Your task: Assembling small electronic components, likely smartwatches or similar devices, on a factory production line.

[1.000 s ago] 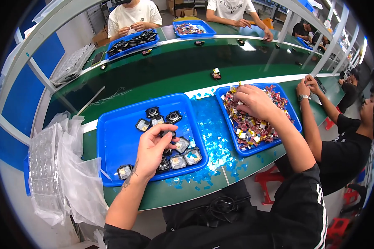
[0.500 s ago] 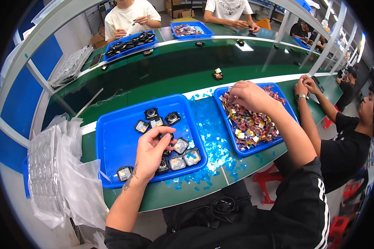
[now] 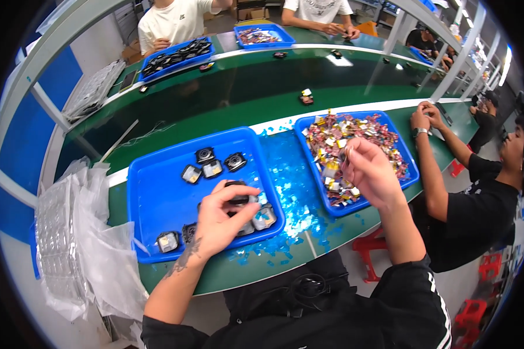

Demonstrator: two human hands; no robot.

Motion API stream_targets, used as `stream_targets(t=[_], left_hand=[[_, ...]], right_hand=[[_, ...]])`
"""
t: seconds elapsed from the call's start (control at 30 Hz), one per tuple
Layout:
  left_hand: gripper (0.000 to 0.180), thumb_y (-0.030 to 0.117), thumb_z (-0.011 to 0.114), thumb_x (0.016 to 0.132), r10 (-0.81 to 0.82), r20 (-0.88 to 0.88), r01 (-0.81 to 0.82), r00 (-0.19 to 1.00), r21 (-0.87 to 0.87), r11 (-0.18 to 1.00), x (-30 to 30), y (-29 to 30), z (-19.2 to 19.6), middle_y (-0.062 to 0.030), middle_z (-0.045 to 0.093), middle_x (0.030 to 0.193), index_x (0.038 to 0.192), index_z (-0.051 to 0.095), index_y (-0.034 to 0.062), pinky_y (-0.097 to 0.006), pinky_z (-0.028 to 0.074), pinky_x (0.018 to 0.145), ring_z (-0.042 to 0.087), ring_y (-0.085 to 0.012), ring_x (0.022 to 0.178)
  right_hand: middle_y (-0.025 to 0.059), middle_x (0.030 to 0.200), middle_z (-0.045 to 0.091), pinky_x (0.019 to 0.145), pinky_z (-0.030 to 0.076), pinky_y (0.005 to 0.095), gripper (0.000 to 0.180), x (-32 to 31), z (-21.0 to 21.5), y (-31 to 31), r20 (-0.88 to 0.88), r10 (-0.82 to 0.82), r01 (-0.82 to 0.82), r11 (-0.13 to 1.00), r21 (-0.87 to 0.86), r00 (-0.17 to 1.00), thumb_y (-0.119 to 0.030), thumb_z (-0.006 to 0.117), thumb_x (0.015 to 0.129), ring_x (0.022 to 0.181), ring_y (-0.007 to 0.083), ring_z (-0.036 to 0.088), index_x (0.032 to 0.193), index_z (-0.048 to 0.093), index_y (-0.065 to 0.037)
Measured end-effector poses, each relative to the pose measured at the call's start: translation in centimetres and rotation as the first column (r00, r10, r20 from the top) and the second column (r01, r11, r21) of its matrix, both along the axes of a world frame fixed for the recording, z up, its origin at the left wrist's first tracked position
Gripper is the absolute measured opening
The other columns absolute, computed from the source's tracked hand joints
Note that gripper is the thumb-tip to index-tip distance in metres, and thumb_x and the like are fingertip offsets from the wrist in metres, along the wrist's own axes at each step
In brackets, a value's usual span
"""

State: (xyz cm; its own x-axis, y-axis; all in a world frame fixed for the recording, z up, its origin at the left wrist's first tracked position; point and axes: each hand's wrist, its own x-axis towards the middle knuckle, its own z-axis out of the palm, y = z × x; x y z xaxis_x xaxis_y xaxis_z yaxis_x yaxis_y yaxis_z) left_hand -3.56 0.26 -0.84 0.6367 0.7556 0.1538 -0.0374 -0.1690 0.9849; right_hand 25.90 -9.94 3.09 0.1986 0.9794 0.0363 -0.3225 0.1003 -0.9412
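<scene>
My left hand is above the near right part of a blue tray, thumb and fingers curled round a small black casing that they partly hide. Several similar square casings lie in this tray, some black with a round centre, some with pale faces; one casing lies at the far side. My right hand is over the near right of a second blue tray, which is heaped with small pink, white and yellow flexible circuit pieces. Its fingertips pinch a small thin piece, too blurred to name.
Blue film scraps cover the green bench between the trays. Clear plastic trays and bags stand at the left. Beyond a white rail, a green belt carries a small part. A co-worker's hands are close on the right.
My right hand has come up out of the heap of circuit pieces and nearer to me, fingers pinched. My left hand has shifted slightly, still holding the casing. The view has tilted a little.
</scene>
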Motion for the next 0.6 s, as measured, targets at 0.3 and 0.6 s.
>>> stream_targets(t=[0.3,0.6], left_hand=[[0.029,0.008,0.074,0.081,-0.079,0.040,0.074,0.996,0.101,0.992,0.6,-1.2,1.2,-0.0083,0.055,0.111,0.110,0.071,0.0066,-0.026,0.051,0.079,0.060,-0.0146,0.097],[0.024,0.009,0.076,0.080,-0.118,0.121,0.123,0.986,-0.033,0.992,0.3,-1.6,0.8,-0.0066,0.060,0.102,0.103,0.073,0.0028,-0.026,0.051,0.079,0.060,-0.0128,0.090]], right_hand=[[0.0085,0.093,0.065,0.072,0.049,0.0242,0.009,-8.1,-1.2,-0.3,0.250,0.100,-0.146,0.974,0.173,0.963,-0.002,0.066,0.087,0.080,0.0109,0.060,0.094,0.061,0.001],[0.0083,0.092,0.062,0.072,0.048,0.0251,0.009,-9.8,-1.7,0.9,0.263,0.166,-0.222,0.954,0.202,0.950,0.003,0.069,0.081,0.082,0.0136,0.060,0.090,0.067,0.002]])
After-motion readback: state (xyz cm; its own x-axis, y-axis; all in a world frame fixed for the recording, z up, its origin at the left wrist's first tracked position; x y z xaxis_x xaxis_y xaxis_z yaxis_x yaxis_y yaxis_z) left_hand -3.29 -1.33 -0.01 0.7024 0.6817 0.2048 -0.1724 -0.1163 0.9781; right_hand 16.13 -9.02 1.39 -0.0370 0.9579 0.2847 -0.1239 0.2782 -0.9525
